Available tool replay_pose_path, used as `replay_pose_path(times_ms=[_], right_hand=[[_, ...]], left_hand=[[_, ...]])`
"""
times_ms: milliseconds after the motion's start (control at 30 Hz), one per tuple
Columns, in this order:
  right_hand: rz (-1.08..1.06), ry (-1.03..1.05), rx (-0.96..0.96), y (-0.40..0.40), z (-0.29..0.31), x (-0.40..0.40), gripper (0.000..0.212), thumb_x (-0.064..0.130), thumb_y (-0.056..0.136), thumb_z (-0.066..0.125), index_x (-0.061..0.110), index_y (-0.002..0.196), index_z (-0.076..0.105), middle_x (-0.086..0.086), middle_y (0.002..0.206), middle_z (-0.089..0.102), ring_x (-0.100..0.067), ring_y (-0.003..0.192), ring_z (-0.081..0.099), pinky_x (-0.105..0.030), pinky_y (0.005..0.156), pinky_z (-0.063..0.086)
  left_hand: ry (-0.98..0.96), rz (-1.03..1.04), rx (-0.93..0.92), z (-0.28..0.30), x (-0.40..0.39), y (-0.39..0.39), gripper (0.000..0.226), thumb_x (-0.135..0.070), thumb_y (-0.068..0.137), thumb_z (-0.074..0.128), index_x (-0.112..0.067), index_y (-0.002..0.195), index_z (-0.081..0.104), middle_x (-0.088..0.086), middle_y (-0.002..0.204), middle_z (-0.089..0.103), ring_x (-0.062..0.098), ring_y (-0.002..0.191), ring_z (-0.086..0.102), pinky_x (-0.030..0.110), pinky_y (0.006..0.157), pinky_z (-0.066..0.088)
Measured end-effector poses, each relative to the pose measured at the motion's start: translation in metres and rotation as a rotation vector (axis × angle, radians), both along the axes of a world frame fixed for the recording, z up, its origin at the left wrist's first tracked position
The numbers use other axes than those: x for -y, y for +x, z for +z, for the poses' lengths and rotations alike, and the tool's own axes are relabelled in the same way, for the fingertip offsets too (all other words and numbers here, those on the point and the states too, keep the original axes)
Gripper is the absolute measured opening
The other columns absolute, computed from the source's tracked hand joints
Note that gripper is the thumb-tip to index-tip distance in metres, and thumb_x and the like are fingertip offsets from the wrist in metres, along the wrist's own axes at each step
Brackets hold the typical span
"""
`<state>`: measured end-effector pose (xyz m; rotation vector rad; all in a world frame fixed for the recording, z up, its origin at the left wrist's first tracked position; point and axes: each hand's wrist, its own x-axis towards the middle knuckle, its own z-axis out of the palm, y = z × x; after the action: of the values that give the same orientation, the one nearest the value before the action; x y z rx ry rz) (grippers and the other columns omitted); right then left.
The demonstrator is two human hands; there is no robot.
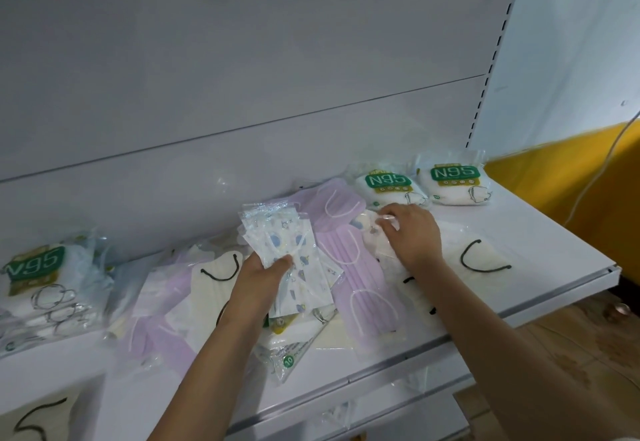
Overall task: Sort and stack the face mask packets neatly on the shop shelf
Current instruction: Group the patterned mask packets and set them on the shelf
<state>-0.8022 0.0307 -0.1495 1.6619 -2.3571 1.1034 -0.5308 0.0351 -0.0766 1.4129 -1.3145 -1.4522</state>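
Purple packets (349,250) lie mid-shelf (519,232); just left of them the left hand (263,274) grips printed packets (287,250), the right hand (412,232) pinches another beside them, probably sorting, stacking next.

Both forearms were bare — no sleeves, watch or bracelet showed on either. The left hand (265,276) and right hand (412,232) wore no gloves — fingers bare too.

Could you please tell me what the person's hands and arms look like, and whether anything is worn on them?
Both forearms are bare, with no sleeves in view. The left hand and right hand show no gloves, rings, watch or bracelets. Nails look short and unpainted.
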Motion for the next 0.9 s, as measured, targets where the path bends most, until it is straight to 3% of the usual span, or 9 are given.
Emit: replay_pose_path(times_ms=[67,200,300,367,467,600,700,800,900], right_hand=[[-0.015,-0.155,-0.024,-0.001,0.003,-0.002,0.012,0.027,0.092,0.066,0.019,0.097,0.072,0.001,0.090,0.073,-0.022,0.087,0.063,-0.032,0.081,0.039],[-0.037,-0.359,0.036,0.001,0.016,-0.004,0.007,0.023,0.093,0.067,0.018,0.096,0.070,0.006,0.092,0.069,-0.016,0.088,0.057,-0.029,0.082,0.037],[-0.053,-0.488,0.288,0.008,0.040,-0.003,0.004,0.024,0.093,0.066,0.021,0.095,0.067,0.014,0.093,0.063,-0.010,0.090,0.055,-0.027,0.084,0.040],[-0.062,-0.546,0.455,0.012,0.060,-0.001,0.003,0.025,0.093,0.066,0.023,0.095,0.063,0.016,0.091,0.063,-0.003,0.091,0.057,-0.018,0.083,0.042],[-0.056,-0.587,0.558,0.019,0.089,0.002,0.005,0.021,0.092,0.066,0.020,0.094,0.062,0.019,0.087,0.063,0.009,0.086,0.057,-0.004,0.076,0.038],[0.004,-0.574,0.542,0.036,0.130,0.003,0.004,0.021,0.091,0.066,0.017,0.092,0.065,0.016,0.082,0.064,0.008,0.076,0.057,-0.006,0.069,0.039],[0.126,-0.447,0.475,0.066,0.150,0.002,0.003,0.020,0.088,0.068,0.019,0.087,0.067,0.016,0.076,0.064,0.009,0.070,0.058,-0.005,0.061,0.038],[0.266,-0.241,0.428,0.110,0.134,0.000,0.006,0.027,0.086,0.072,0.022,0.085,0.070,0.016,0.077,0.067,0.008,0.075,0.061,-0.004,0.064,0.041],[0.316,-0.149,0.542,0.139,0.109,-0.004,0.008,0.028,0.084,0.075,0.024,0.085,0.068,0.015,0.081,0.068,0.007,0.078,0.062,-0.005,0.068,0.044]], left_hand=[[0.002,0.016,-0.017,0.000,0.000,0.000,0.016,-0.015,0.098,0.061,-0.030,0.095,0.065,-0.009,0.097,0.073,0.012,0.088,0.070,0.026,0.071,0.052],[0.012,0.058,-0.070,0.001,0.000,0.001,0.015,-0.020,0.096,0.064,-0.026,0.110,0.066,-0.004,0.107,0.075,0.018,0.097,0.072,0.037,0.091,0.056],[0.016,0.093,-0.130,0.002,0.000,0.000,0.009,-0.023,0.096,0.065,-0.028,0.104,0.063,-0.007,0.105,0.073,0.019,0.099,0.070,0.041,0.096,0.054],[0.032,0.117,-0.172,0.003,0.001,-0.001,0.006,-0.025,0.098,0.063,-0.029,0.101,0.059,-0.011,0.102,0.069,0.014,0.095,0.067,0.038,0.094,0.052],[0.042,0.134,-0.232,0.005,0.000,-0.003,0.017,-0.029,0.101,0.058,-0.031,0.116,0.052,-0.016,0.101,0.063,0.008,0.089,0.062,0.035,0.089,0.049],[0.066,0.181,-0.344,0.009,0.002,-0.009,0.028,-0.031,0.102,0.055,-0.034,0.129,0.048,-0.006,0.123,0.063,0.021,0.109,0.063,0.045,0.105,0.047],[0.052,0.156,-0.490,0.018,0.005,-0.015,0.043,-0.041,0.098,0.059,-0.033,0.138,0.047,-0.005,0.130,0.064,0.021,0.116,0.065,0.047,0.107,0.047],[0.032,0.081,-0.554,0.028,0.007,-0.017,0.069,-0.061,0.082,0.064,-0.032,0.142,0.050,-0.003,0.129,0.068,0.020,0.117,0.066,0.046,0.106,0.049],[0.087,0.122,-0.542,0.030,0.007,-0.012,0.059,-0.058,0.085,0.064,-0.027,0.135,0.058,0.001,0.119,0.073,0.022,0.109,0.070,0.046,0.101,0.052]])
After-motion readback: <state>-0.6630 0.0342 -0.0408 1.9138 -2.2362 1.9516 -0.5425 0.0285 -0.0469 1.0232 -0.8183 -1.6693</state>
